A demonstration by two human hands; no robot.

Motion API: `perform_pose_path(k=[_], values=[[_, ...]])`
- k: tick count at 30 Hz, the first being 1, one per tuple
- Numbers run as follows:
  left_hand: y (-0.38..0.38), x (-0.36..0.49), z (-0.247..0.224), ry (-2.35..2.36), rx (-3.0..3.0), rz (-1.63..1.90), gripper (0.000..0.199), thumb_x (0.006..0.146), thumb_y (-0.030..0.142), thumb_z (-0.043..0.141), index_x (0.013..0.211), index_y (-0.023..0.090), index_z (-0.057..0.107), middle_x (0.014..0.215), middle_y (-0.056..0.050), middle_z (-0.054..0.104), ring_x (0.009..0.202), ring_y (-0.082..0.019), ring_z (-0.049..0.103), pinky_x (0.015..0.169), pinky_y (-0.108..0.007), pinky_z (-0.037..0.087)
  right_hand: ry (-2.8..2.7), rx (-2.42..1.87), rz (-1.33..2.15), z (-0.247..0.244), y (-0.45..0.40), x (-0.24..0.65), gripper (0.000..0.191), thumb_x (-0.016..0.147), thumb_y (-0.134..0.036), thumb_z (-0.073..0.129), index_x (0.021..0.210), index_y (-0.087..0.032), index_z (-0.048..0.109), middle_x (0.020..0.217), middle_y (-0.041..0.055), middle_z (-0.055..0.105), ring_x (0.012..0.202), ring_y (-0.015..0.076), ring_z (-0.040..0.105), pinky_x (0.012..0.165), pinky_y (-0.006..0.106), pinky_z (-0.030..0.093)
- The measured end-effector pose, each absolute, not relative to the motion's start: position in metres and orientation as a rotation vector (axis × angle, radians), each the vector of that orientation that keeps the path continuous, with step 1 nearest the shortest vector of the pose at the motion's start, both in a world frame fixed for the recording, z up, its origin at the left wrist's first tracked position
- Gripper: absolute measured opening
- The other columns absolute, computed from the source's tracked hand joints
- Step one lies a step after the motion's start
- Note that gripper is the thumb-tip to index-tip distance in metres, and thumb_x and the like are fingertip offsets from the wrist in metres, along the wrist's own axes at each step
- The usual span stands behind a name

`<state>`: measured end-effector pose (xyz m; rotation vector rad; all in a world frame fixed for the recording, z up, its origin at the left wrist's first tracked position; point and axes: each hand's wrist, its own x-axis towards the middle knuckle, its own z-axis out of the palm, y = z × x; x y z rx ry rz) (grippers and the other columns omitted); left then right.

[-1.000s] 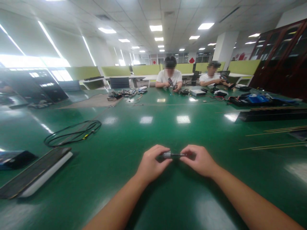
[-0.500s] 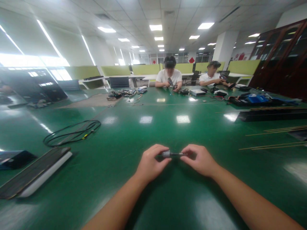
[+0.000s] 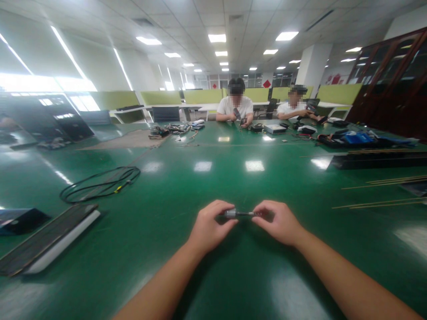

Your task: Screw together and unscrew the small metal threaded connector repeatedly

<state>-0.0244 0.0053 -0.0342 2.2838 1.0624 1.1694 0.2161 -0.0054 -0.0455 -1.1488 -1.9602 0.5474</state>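
Just above the green table (image 3: 230,182), my two hands meet at a small grey cylinder with a thin dark shaft (image 3: 231,214), which looks like a screwdriver and lies level. My left hand (image 3: 211,224) pinches the grey cylinder between thumb and fingers; the fingers hide its left end. The shaft points right, toward my right hand (image 3: 278,222). Thumb and forefinger of that hand close on the shaft's tip, and whether a separate small piece is there I cannot make out.
On the left lie a coiled black cable (image 3: 100,184), a long dark-topped panel (image 3: 50,240) and a dark box (image 3: 22,221). Thin rods (image 3: 383,203) and a long black bar (image 3: 376,161) lie on the right. Two people (image 3: 235,106) work across the table among electronic parts.
The shaft shows slightly more length between my hands; my right fingers have shifted a touch to the right. My left hand stays nearly still on the cylinder.
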Motion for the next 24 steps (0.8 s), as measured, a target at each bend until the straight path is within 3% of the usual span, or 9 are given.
perform_pose_path(k=[18,22,24], values=[[0.007,-0.027,-0.034,1.231,2.234,1.179,0.023,0.078,0.027,0.075,0.099,0.019,0.069,0.095,-0.006,0.07,0.086,-0.02,0.065,0.079,-0.032,0.052,-1.928,-1.137,0.585,-0.046,-0.005,0.217,0.012,0.084,-0.03,0.067,0.082,-0.018,0.07,0.076,0.0033,0.069,0.069,0.0173,0.061,0.066,0.028,0.046],[0.011,-0.027,-0.035,1.397,2.085,1.193,0.028,0.081,0.038,0.071,0.101,0.019,0.068,0.094,-0.005,0.07,0.083,-0.02,0.064,0.078,-0.033,0.052,-1.752,-1.108,0.713,-0.052,0.001,0.226,0.04,0.096,-0.033,0.04,0.06,-0.019,0.052,0.058,-0.0001,0.053,0.058,0.0143,0.051,0.058,0.026,0.04],[0.015,-0.027,-0.038,1.419,1.902,1.222,0.037,0.084,0.043,0.066,0.111,0.018,0.065,0.096,-0.006,0.07,0.083,-0.02,0.065,0.078,-0.033,0.053,-1.669,-1.098,0.778,-0.057,0.005,0.23,0.043,0.095,-0.033,0.036,0.054,-0.021,0.042,0.052,-0.0015,0.044,0.052,0.0133,0.045,0.054,0.025,0.038]])
